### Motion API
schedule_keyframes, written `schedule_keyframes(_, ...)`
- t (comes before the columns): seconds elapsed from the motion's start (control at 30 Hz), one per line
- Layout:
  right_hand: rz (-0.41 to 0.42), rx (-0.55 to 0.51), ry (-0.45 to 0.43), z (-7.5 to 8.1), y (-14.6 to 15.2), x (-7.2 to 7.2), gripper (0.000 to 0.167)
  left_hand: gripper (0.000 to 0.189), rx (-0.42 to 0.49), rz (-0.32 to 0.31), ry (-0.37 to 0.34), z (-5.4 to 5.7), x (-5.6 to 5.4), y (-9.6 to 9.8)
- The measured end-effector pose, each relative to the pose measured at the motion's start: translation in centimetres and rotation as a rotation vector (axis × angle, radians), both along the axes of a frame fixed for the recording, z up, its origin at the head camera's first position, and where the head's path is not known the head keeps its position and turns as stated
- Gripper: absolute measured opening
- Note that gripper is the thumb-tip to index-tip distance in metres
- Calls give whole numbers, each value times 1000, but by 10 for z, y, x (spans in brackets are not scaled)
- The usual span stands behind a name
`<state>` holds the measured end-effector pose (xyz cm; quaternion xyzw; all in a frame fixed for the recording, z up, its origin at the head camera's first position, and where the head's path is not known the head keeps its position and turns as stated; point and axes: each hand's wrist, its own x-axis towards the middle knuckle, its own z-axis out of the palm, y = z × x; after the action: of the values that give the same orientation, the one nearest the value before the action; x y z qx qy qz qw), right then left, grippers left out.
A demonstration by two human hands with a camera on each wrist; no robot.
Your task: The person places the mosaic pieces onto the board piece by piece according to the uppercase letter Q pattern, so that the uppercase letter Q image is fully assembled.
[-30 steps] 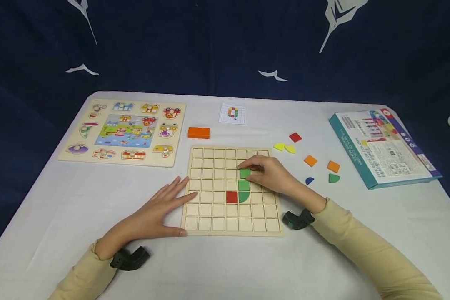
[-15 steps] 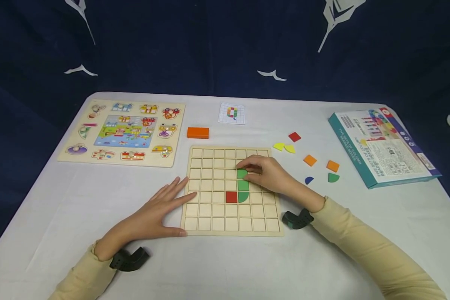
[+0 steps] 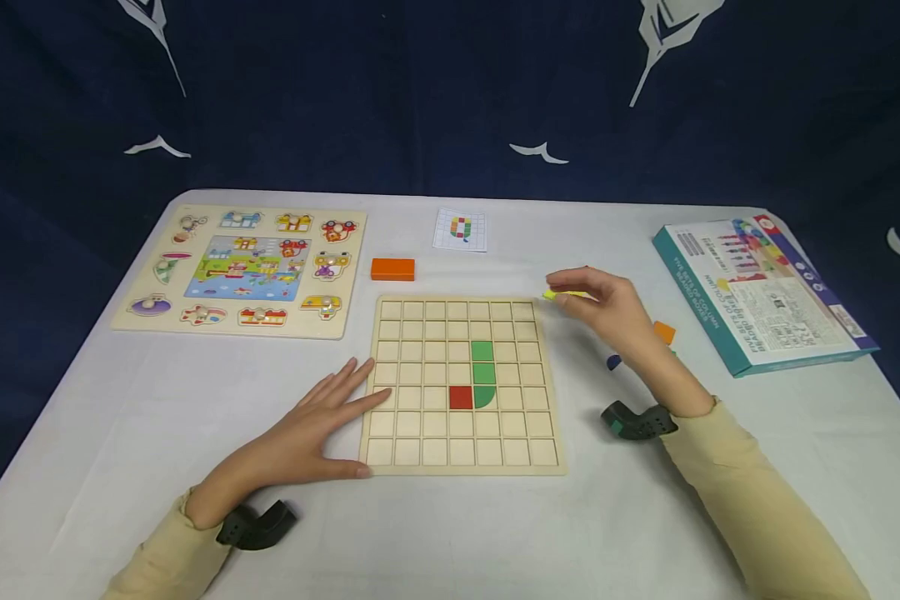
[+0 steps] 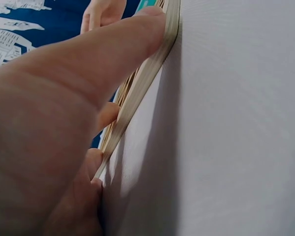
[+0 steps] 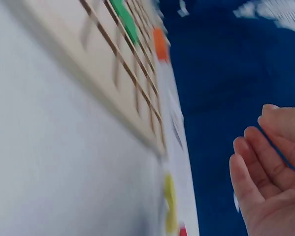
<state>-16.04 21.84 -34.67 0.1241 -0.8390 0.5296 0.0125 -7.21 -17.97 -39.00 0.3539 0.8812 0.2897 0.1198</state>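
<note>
The wooden grid board (image 3: 433, 425) lies before me. Two green squares (image 3: 482, 362) stand in a column on it, over a green quarter-circle (image 3: 484, 396), with a red square (image 3: 461, 397) to its left. My left hand (image 3: 307, 429) is spread at the board's left edge, its thumb (image 4: 132, 42) at the near corner. Past the board's far right corner, my right hand (image 3: 607, 312) is over the yellow pieces (image 3: 550, 295) and partly hides them. In the right wrist view its fingers are relaxed and hold nothing, apart from the yellow piece (image 5: 170, 204).
An orange block (image 3: 393, 269) and a pattern card (image 3: 460, 230) lie behind the board. At back left is a picture puzzle (image 3: 240, 327); at right, a teal-edged box (image 3: 765, 292). An orange square (image 3: 664, 332) and a blue piece (image 3: 613, 362) show around my right arm.
My right hand has left the upper green square, now lying in its cell, and moved right and back to the yellow pieces. My left hand stays at the board's edge.
</note>
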Motion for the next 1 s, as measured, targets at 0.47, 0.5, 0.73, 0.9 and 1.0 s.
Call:
schedule_keyframes(0.47, -248, 284, -163, -21, 74, 11, 36, 84, -50, -49, 19, 3, 3, -1)
schedule_keyframes(0.5, -239, 285, -162, -20, 73, 13, 36, 84, -52, -51, 21, 3, 4, -2)
schedule_keyframes(0.73, -232, 309, -141, -23, 70, 16, 37, 83, -51, -48, 26, 0, 5, -2)
schedule_keyframes(0.9, -222, 370, -77, -31, 66, 14, 40, 83, -47, -47, 32, -1, 5, -3)
schedule_keyframes(1.0, -221, 422, -23, -35, 64, 14, 39, 83, -44, -55, 44, 0, 5, -3)
